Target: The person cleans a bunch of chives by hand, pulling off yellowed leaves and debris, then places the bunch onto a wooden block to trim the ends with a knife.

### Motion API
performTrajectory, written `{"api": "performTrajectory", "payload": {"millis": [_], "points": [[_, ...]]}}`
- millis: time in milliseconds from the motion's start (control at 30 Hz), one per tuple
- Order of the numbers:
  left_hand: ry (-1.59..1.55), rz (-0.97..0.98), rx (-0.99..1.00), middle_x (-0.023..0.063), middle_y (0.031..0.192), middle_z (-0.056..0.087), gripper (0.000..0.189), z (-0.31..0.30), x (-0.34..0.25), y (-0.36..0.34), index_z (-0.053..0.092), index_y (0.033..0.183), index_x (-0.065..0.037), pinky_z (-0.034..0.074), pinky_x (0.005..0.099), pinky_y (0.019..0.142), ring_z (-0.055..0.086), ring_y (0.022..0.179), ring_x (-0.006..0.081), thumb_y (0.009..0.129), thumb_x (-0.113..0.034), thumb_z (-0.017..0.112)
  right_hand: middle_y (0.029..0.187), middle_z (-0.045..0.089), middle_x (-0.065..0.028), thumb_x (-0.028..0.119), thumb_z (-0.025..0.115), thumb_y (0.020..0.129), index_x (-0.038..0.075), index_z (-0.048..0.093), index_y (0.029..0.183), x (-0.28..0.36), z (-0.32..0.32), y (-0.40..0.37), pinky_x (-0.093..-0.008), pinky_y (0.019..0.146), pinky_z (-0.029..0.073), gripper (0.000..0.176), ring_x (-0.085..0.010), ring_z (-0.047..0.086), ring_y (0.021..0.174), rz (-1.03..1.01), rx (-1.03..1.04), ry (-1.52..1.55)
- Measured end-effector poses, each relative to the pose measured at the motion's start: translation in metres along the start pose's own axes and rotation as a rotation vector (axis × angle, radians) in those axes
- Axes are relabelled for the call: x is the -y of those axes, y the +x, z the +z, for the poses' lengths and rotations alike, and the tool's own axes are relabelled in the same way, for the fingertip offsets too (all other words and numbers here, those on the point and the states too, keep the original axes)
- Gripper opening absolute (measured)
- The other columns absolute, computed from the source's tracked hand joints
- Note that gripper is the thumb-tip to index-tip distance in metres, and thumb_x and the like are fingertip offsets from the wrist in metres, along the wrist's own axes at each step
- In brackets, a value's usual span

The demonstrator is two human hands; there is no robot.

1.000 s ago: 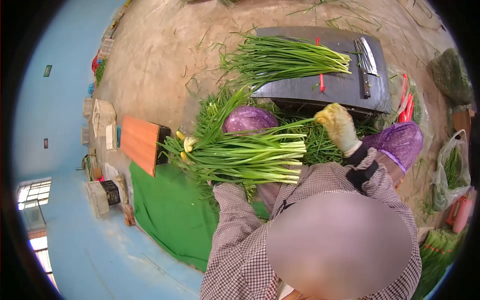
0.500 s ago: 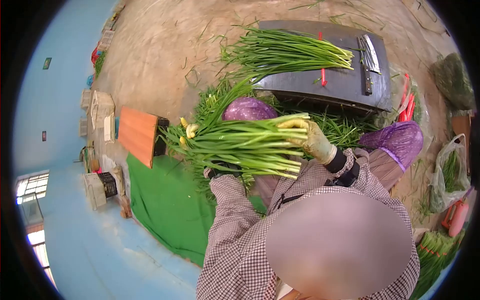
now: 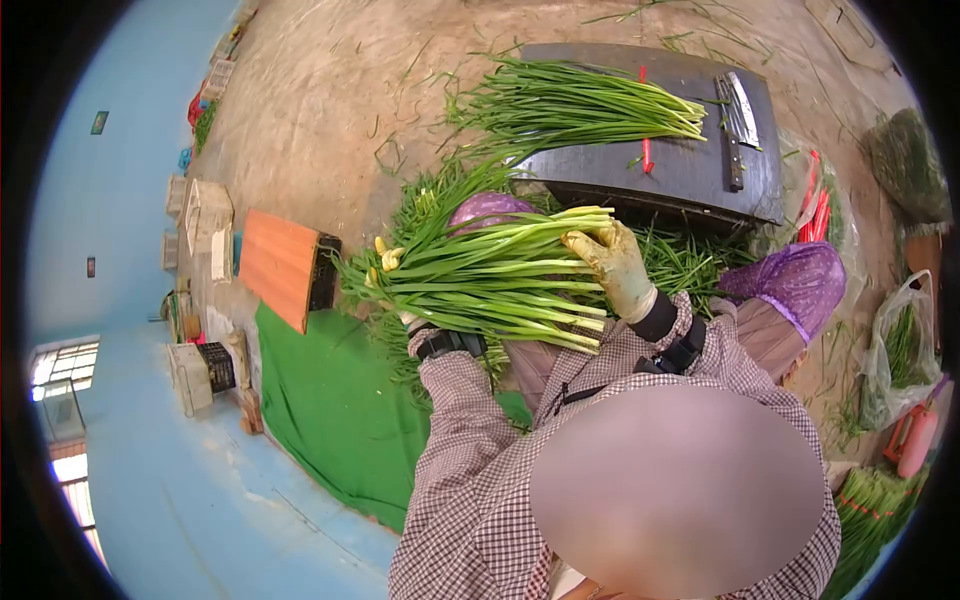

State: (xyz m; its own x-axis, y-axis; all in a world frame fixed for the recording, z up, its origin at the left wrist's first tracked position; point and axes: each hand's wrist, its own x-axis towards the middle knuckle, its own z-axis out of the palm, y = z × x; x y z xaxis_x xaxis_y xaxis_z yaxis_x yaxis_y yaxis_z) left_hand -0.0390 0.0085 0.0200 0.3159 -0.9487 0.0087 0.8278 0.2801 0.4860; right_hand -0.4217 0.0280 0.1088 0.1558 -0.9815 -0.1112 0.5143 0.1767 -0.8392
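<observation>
A loose bunch of garlic chives (image 3: 480, 275) lies across in front of me, pale stem ends to the right. My left hand (image 3: 388, 257), in a soiled glove, is closed round the leafy part from below; its fingertips show over the top edge, while the palm is hidden under leaves. My gloved right hand (image 3: 620, 268) is at the stem ends, fingers closed on some upper stalks, which are lifted a little from the rest. Beyond, another bunch of chives (image 3: 590, 105) rests on a dark table (image 3: 620, 168) over a red strip (image 3: 647, 152).
A knife (image 3: 738, 125) lies at the table's right. Loose chives (image 3: 685, 260) cover the floor between my purple-covered knees. An orange board (image 3: 275, 265) and green cloth (image 3: 340, 410) are at left. A plastic bag (image 3: 893, 365) and tied bunches (image 3: 865, 515) are at right.
My right hand has turned and shifted slightly right along the stem ends. The upper stalks now stand higher and apart from the lower ones. The left hand has moved slightly right, still holding the bunch.
</observation>
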Motion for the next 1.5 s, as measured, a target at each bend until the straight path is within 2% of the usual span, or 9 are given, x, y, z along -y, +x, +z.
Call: {"api": "performTrajectory", "payload": {"millis": [333,467,567,733,800,833,933,1200,1500], "points": [[0.01,-0.001,-0.02,0.0042,0.106,0.062,0.069,0.002,-0.003,-0.003,0.043,0.147,-0.009,0.053,0.0484,0.085,0.06,0.093,0.0218,0.089,-0.042,0.06,0.1,0.069,-0.0045,0.011,0.061,0.095,0.003,0.068,0.104,0.026,-0.007,-0.005,-0.0293,0.082,0.052,0.013,-0.0158,0.065,0.089,0.384,0.019,0.315],[-0.032,0.003,-0.027,0.0039,0.105,0.062,0.069,-0.005,0.005,-0.008,0.043,0.147,-0.009,0.053,0.0481,0.085,0.06,0.093,0.0213,0.089,-0.041,0.06,0.11,0.063,-0.0069,0.016,0.06,0.096,0.008,0.065,0.093,0.027,-0.044,0.0,-0.0414,0.107,0.039,0.009,-0.0198,0.056,0.109,0.057,0.121,0.541],[-0.172,-0.052,0.018,0.005,0.107,0.062,0.065,-0.006,0.005,-0.015,0.048,0.143,-0.009,0.053,0.0474,0.084,0.06,0.093,0.0217,0.089,-0.042,0.059,0.113,0.059,-0.008,0.025,0.056,0.1,0.008,0.061,0.094,0.057,-0.103,-0.01,-0.0364,0.094,0.048,0.019,-0.0128,0.057,0.088,-0.103,-0.045,0.598],[-0.084,-0.036,0.0,0.0044,0.108,0.061,0.064,-0.006,0.007,-0.014,0.05,0.141,-0.009,0.053,0.0476,0.085,0.06,0.094,0.0213,0.088,-0.042,0.061,0.094,0.066,-0.0024,0.014,0.053,0.098,0.006,0.062,0.112,0.071,-0.131,-0.027,-0.014,0.047,0.033,0.018,-0.0002,0.039,0.053,0.27,-0.035,-0.382],[-0.091,-0.038,0.008,0.0033,0.106,0.062,0.061,-0.001,0.01,-0.01,0.052,0.139,-0.009,0.054,0.0476,0.085,0.06,0.093,0.0205,0.088,-0.041,0.061,0.113,0.068,-0.0068,0.013,0.061,0.095,0.004,0.062,0.123,0.039,-0.086,-0.013,-0.0215,0.079,0.05,0.03,-0.0097,0.061,0.09,-0.103,0.324,-0.663],[-0.105,-0.04,0.022,0.0028,0.104,0.062,0.059,0.0,0.01,-0.006,0.053,0.137,-0.009,0.054,0.0476,0.085,0.06,0.093,0.0201,0.088,-0.041,0.061,0.121,0.065,-0.0086,0.011,0.061,0.095,0.006,0.058,0.13,0.031,-0.074,-0.007,-0.0291,0.098,0.047,0.036,-0.015,0.058,0.113,0.21,0.361,-0.582],[-0.184,-0.066,0.065,0.0012,0.101,0.063,0.055,-0.002,0.01,0.0,0.057,0.134,-0.01,0.054,0.0476,0.085,0.061,0.092,0.0189,0.088,-0.039,0.062,0.126,0.062,-0.009,0.009,0.065,0.093,0.001,0.055,0.131,0.022,-0.04,0.003,-0.0296,0.097,0.048,0.039,-0.0137,0.059,0.113,0.057,0.447,-0.369],[-0.122,0.071,-0.035,0.0031,0.087,0.061,0.058,0.024,0.008,-0.009,0.052,0.134,0.0,0.047,0.0403,0.096,0.056,0.09,0.0187,0.089,-0.034,0.06,0.093,0.067,0.0004,0.011,0.07,0.091,0.006,0.068,0.108,-0.042,-0.023,0.008,-0.0252,0.059,0.048,0.018,-0.0064,0.058,0.072,0.278,-0.063,0.338],[0.071,0.094,0.002,0.0155,0.107,0.066,0.056,0.018,-0.001,-0.003,0.061,0.12,-0.005,0.055,0.0545,0.083,0.065,0.096,0.0345,0.088,-0.051,0.055,0.123,0.063,-0.0098,0.004,0.065,0.09,0.006,0.048,0.135,-0.041,-0.021,0.014,-0.0412,0.082,0.061,0.048,-0.022,0.067,0.099,0.361,0.148,0.656]]}}
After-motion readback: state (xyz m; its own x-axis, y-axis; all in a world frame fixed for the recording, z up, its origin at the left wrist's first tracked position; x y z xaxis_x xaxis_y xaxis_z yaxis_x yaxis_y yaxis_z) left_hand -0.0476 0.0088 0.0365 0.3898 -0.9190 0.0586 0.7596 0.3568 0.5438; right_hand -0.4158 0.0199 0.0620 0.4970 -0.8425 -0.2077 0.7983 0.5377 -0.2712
